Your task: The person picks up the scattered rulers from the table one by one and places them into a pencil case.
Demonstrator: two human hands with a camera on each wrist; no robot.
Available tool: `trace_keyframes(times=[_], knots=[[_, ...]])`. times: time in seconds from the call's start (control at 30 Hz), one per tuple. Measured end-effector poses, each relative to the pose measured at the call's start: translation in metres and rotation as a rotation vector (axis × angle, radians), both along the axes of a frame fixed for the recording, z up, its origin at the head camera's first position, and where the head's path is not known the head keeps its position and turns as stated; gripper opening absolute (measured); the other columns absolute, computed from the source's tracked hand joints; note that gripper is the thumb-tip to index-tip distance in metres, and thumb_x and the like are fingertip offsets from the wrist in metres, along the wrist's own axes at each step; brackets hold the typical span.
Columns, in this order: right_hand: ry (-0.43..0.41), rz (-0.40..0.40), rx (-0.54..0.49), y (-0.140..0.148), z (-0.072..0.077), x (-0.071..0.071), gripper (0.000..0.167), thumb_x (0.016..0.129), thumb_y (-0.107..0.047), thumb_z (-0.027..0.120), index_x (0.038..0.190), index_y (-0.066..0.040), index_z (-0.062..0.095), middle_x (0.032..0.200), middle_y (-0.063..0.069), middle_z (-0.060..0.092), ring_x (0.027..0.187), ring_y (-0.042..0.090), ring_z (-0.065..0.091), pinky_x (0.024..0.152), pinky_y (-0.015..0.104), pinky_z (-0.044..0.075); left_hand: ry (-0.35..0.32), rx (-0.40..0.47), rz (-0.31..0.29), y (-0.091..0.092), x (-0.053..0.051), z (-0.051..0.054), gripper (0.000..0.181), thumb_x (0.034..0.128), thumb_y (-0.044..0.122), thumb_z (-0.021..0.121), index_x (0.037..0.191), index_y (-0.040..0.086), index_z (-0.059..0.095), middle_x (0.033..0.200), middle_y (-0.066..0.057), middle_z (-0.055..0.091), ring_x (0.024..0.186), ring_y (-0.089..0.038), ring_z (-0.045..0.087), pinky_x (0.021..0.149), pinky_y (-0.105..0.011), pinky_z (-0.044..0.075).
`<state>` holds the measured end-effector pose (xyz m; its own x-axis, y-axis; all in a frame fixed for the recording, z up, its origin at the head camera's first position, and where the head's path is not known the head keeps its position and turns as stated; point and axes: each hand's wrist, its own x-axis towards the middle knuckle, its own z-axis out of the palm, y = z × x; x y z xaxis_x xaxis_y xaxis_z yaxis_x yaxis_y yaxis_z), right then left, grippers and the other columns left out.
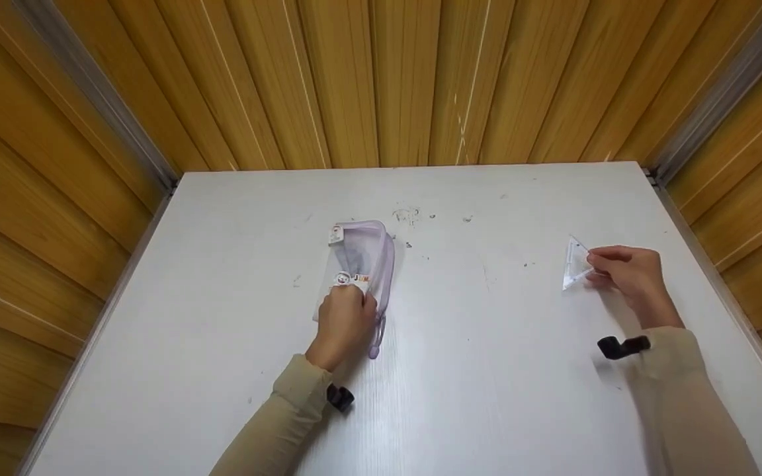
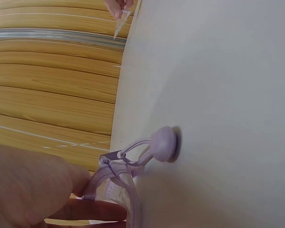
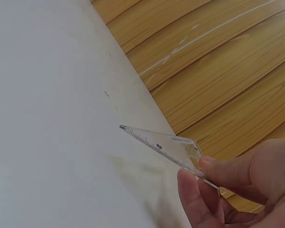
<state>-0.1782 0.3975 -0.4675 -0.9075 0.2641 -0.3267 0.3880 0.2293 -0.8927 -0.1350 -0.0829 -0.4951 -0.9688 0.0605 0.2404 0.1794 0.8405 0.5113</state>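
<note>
A pale lavender see-through zip pouch (image 1: pixel 362 251) with a printed label lies on the white table, left of the middle. My left hand (image 1: pixel 343 322) grips its near end. In the left wrist view the thumb and fingers hold the pouch's zipped edge, and the zip pull with its rounded lavender bead (image 2: pixel 162 144) hangs beside them. Over to the right, my right hand (image 1: pixel 632 274) pinches a clear set square (image 3: pixel 156 145) between thumb and fingers. The set square is held above the table, tilted, with its ruled edge showing in the right wrist view.
The white table (image 1: pixel 473 370) has dark scuffs and chipped spots towards its far side. Wood-patterned panel walls (image 1: pixel 401 79) close off the back and both sides. A black wrist device (image 1: pixel 622 347) sits by each sleeve cuff.
</note>
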Motion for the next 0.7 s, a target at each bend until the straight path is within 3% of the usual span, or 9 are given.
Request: trace_keyframes(times=[0.47, 0.7], knots=[[0.045, -0.014, -0.069, -0.022, 0.007, -0.013, 0.054, 0.094, -0.021, 0.075, 0.139, 0.002, 0.057, 0.118, 0.004, 0.058, 0.103, 0.018, 0.062, 0.085, 0.027, 0.056, -0.022, 0.017, 0.002, 0.001, 0.000, 0.001, 0.042, 0.0928, 0.014, 0.063, 0.053, 0.014, 0.050, 0.060, -0.004, 0.056, 0.051, -0.019, 0.051, 0.049, -0.042, 0.046], [0.090, -0.046, -0.230, -0.033, 0.007, -0.018, 0.050, 0.090, -0.010, 0.078, 0.134, 0.006, 0.060, 0.112, 0.004, 0.063, 0.096, 0.016, 0.063, 0.082, 0.028, 0.058, -0.003, 0.008, 0.004, 0.001, 0.001, 0.000, 0.043, 0.0923, 0.013, 0.064, 0.052, 0.014, 0.048, 0.060, -0.004, 0.055, 0.050, -0.019, 0.050, 0.050, -0.043, 0.047]])
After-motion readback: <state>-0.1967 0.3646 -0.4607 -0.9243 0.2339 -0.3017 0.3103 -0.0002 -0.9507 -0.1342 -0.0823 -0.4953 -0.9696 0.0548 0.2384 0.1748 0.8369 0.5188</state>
